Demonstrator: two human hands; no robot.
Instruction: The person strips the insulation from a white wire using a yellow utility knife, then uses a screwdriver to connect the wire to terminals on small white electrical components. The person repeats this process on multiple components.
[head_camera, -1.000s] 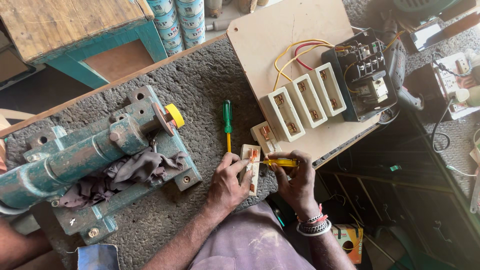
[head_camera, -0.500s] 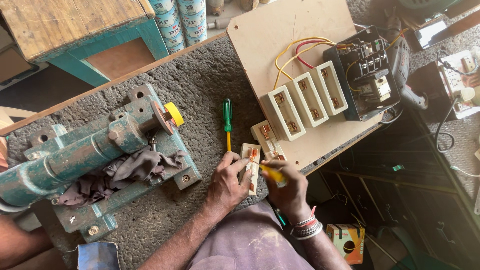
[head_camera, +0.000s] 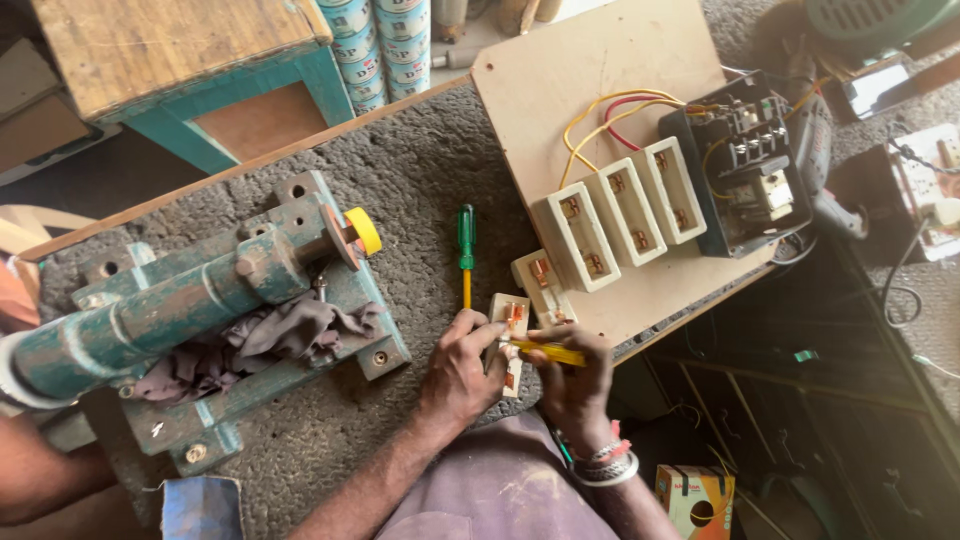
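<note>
Rough grey matting (head_camera: 420, 180) covers the bench, and a pale wooden board (head_camera: 580, 70) is laid over its far right part, with dark shelving seen below on the right. On the board three cream fuse holders (head_camera: 620, 215) are mounted side by side, wired with yellow and red leads to a black switch block (head_camera: 745, 175). A small cream fuse carrier (head_camera: 510, 335) is gripped at the near edge by the left hand (head_camera: 460, 375), whose fingers are closed around it so that its lower part is hidden. The right hand (head_camera: 575, 385) is closed on a yellow-handled tool (head_camera: 548, 352), laid across the carrier; its tip is covered and cannot be made out. Just beyond the hands a green and yellow screwdriver (head_camera: 466, 250) lies untouched on the matting, and another fuse carrier (head_camera: 540, 285) rests at the board's edge. At the left a teal vise (head_camera: 200, 300) is bolted down, a dark rag (head_camera: 270, 335) draped over its base; its left end is cut off. Another person's arm (head_camera: 40, 480) is partly seen at the near left.
</note>
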